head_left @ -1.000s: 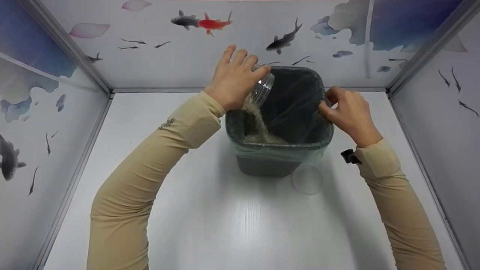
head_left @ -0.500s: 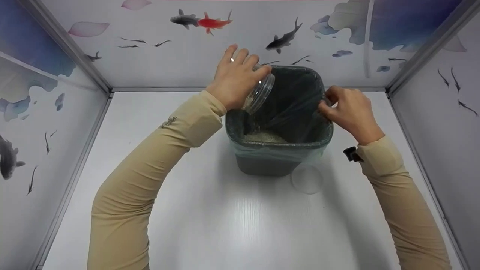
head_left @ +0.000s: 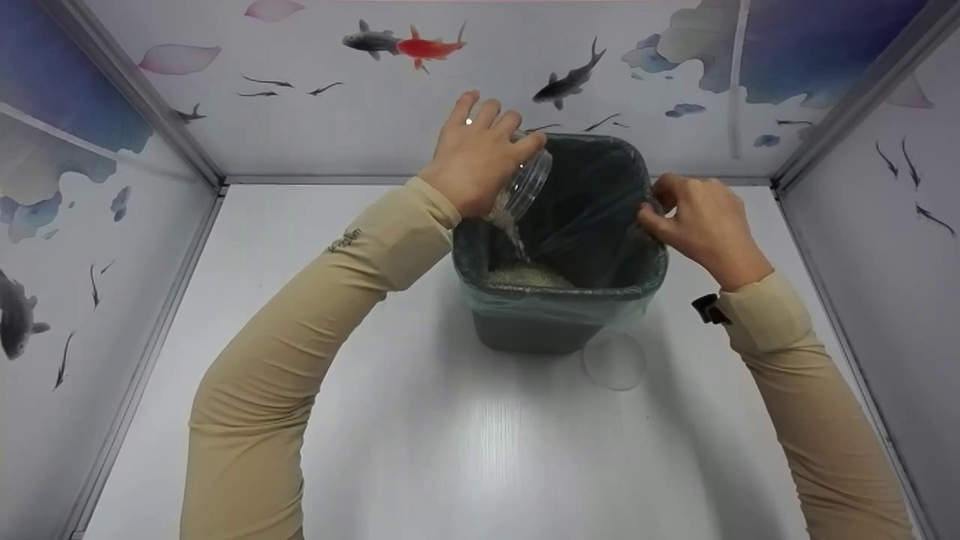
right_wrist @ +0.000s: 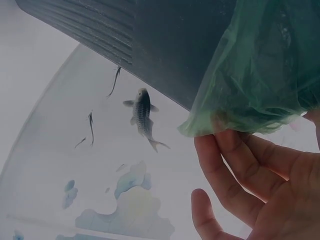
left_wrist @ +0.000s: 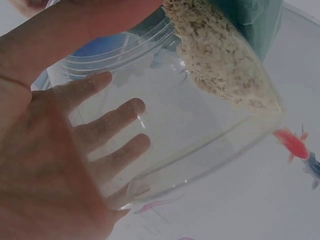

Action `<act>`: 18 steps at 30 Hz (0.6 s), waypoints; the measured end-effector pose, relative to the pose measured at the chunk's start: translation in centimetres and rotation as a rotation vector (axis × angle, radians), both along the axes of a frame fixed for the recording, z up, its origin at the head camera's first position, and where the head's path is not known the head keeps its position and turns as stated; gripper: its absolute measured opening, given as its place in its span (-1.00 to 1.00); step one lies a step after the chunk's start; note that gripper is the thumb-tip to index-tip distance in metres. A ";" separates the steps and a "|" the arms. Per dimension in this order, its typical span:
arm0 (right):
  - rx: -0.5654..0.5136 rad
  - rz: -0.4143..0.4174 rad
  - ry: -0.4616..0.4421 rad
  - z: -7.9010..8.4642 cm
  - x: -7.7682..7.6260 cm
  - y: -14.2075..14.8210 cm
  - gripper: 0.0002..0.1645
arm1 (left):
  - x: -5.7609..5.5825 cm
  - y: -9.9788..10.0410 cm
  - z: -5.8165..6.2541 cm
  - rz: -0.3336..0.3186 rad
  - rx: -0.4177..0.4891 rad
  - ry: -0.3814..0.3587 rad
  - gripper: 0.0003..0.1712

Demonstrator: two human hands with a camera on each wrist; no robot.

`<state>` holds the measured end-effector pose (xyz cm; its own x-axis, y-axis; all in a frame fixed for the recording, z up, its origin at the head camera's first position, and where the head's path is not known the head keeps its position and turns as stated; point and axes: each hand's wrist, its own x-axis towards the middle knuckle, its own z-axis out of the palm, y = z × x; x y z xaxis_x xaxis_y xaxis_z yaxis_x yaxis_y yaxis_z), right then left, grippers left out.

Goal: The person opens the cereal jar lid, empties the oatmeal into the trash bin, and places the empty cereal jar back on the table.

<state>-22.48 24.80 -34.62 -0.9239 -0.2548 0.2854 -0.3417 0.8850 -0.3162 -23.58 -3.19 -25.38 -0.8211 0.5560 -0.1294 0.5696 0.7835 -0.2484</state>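
My left hand (head_left: 480,161) grips a clear jar (head_left: 534,181), tipped mouth-down over the left side of a dark grey trash can (head_left: 525,335). Pale flaky bits (left_wrist: 225,65) lie along the low side of the jar in the left wrist view. A thin stream of them falls onto a beige heap (head_left: 531,275) inside the can. Green liner bag (head_left: 585,202) covers the can's inside and folds over its rim. At the right rim, my right hand (head_left: 703,225) holds the liner's edge between thumb and fingers; the right wrist view shows fingertips under the hanging green film (right_wrist: 255,90).
A clear round disc (head_left: 615,362), like a lid, lies on the white table (head_left: 450,450) just in front of the can. Behind the can stands a white wall (head_left: 300,135) printed with fish; similar side walls close in left and right.
The stream from the jar was thick a second ago, dwindled to a trickle half a second ago, and now runs thinly again. Both hands stay almost in place.
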 end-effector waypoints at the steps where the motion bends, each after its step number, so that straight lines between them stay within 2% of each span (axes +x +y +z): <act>1: 0.000 0.002 0.003 0.0 0.0 0.0 -0.74 | 0.0 0.0 0.0 0.001 -0.003 -0.005 -0.02; 18: 0.001 0.019 0.037 -0.1 0.0 0.0 -0.75 | -0.4 0.9 0.3 0.025 -0.064 -0.042 0.00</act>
<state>-22.50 24.84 -34.77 -0.9080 -0.2722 0.3186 -0.3694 0.8788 -0.3021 -24.01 -2.32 -25.07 -0.8279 0.5246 -0.1986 0.5608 0.7809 -0.2750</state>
